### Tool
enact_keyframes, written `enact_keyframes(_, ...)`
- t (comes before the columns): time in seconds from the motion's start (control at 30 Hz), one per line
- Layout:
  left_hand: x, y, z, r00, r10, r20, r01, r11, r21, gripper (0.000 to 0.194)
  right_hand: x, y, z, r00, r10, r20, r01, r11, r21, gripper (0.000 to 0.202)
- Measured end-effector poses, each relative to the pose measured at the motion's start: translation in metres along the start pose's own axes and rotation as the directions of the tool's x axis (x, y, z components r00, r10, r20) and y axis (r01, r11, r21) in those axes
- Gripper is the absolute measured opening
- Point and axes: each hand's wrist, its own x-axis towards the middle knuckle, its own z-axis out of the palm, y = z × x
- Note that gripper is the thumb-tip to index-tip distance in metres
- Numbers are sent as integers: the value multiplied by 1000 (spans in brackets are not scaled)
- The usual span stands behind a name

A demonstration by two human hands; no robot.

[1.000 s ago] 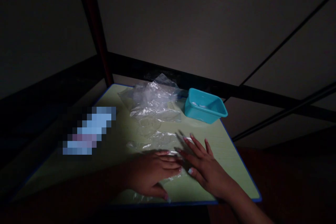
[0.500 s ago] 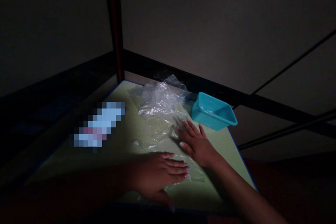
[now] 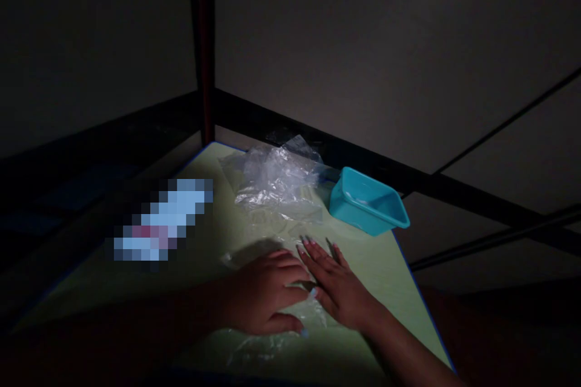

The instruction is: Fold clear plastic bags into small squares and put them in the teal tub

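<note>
Both hands rest palm down on a clear plastic bag (image 3: 258,347) spread over the table. My left hand (image 3: 270,293) has its fingers slightly bent and apart, with the thumb stretched toward the right. Beside it, my right hand (image 3: 336,287) lies flat with fingers extended, its thumb close to the left fingertips. Parts of the bag are hidden under the hands, and its outline is hard to follow in the dim light. Beyond the hands sits a crumpled heap of clear plastic bags (image 3: 276,178).
A teal plastic tub (image 3: 358,211) stands near the table's right edge. On the left lies a bright pixelated object (image 3: 166,217) that I cannot make out. The pale yellow-green table (image 3: 385,290) has a blue edge, and dark walls meet behind it.
My right hand has come nearer, down toward my left hand. The left hand has shifted slightly up in view, its fingers now more bent. The view has moved a little.
</note>
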Motion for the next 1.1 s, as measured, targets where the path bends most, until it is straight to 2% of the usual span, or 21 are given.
enact_keyframes(0.07,1,-5,-4,996,-87,-23,88,996,33,32,3,2,6,1000,25,-16,-25,1000,9,64)
enact_keyframes(0.17,1,-12,-6,986,-167,-27,168,985,42,32,4,4,0,989,97,-110,-97,995,10,58)
enact_keyframes(0.3,-3,-14,-1,987,-152,59,147,986,82,51,2,9,-12,945,200,-261,-203,979,15,40)
enact_keyframes(0.43,-9,-13,4,969,-137,204,117,987,109,67,-1,14,-12,956,212,-204,-226,973,-44,39)
enact_keyframes(0.6,-10,-12,2,955,-135,264,119,990,77,66,5,11,-7,973,189,-130,-201,975,-90,47)
enact_keyframes(0.77,-5,-7,-4,946,-143,291,118,988,102,64,14,9,-17,983,155,-100,-167,979,-120,46)
enact_keyframes(0.9,-2,-4,-5,960,-128,248,96,985,140,63,21,11,-25,995,37,-91,-47,993,-107,44)
enact_keyframes(1.0,-2,-6,-4,975,-110,192,81,985,152,66,21,16,-21,992,-19,-121,11,998,-65,41)
enact_keyframes(1.1,-1,-8,-5,974,-56,219,35,994,101,66,18,23,-16,986,-48,-156,41,998,-50,45)
